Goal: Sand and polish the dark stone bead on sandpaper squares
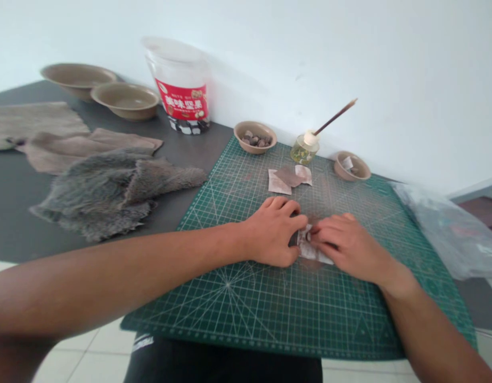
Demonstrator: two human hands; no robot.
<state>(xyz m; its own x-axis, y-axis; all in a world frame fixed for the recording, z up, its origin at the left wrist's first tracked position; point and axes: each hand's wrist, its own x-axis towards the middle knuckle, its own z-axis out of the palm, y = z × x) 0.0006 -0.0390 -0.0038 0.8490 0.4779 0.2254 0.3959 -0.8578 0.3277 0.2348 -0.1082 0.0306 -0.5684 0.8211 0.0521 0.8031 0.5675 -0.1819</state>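
Observation:
On the green cutting mat (pixel 230 308), a pale piece of cloth (pixel 309 251) lies flat between my two hands. My left hand (pixel 275 230) has its fingers curled at the left side of the cloth, with a dark object (pixel 294 239) partly showing between thumb and fingers. From the right, my right hand (pixel 345 244) pinches at a small dark bit on the cloth; what its fingertips hold is too small to name. Several brownish and pale cloth squares (pixel 279 182) lie on the mat beyond my hands.
Behind are a bowl of dark lumps (pixel 255 137), a glass jar with a brush (pixel 305 149) and a small bowl (pixel 352 166). A plastic tub (pixel 182 88), two bowls (pixel 126 100) and grey fur (pixel 98 191) are left; a plastic bag (pixel 449 229) is right.

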